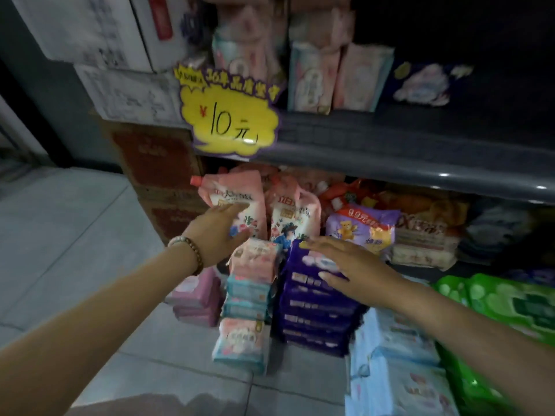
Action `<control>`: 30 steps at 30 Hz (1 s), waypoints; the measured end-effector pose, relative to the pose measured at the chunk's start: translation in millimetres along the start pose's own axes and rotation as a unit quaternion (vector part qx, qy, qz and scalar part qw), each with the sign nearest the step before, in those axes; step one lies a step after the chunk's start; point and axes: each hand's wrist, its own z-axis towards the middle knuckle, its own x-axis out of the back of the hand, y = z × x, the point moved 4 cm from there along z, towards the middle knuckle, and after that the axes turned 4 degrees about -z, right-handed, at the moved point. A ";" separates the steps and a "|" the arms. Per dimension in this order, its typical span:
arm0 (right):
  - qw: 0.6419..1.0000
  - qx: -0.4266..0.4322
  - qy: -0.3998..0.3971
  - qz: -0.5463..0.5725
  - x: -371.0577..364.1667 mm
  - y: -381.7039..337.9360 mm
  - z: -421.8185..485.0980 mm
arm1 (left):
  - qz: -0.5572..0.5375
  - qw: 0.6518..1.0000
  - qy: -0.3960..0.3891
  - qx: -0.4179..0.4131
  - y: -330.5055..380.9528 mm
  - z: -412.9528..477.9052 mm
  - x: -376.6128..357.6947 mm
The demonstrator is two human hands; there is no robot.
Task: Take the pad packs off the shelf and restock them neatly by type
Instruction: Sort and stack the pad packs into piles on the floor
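Observation:
Pad packs stand in piles on the tiled floor before the shelf: a purple stack (315, 313), a pink-and-teal stack (249, 292), pink packs (198, 295) at the left, light-blue packs (393, 364) and green packs (504, 307) at the right. My right hand (345, 265) lies flat, fingers spread, on top of the purple stack. My left hand (219, 232), with a bead bracelet at the wrist, hovers with fingers apart above the pink-and-teal stack, in front of a pink refill pouch (237, 199). Pink pad packs (339, 76) and a dark blue pack (420, 82) stand on the upper shelf.
A yellow price sign (231, 115) hangs from the grey shelf edge (390, 151). The lower shelf holds refill pouches, a purple bag (360, 229) and other packets. Cardboard boxes (156, 163) are stacked at the left, beside bare grey floor tiles (75, 235).

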 end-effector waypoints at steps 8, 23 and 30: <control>0.982 -0.038 0.185 -0.032 153.4 61.6 -6.5 | 0.049 0.965 0.172 -0.191 134.9 104.7 86.2; 0.912 -0.130 0.308 0.238 223.6 133.3 104.2 | 0.021 0.986 0.152 -0.058 132.5 214.3 55.7; 0.825 -0.146 0.372 0.400 241.3 138.4 164.9 | -0.088 0.978 0.191 0.003 126.9 216.9 61.0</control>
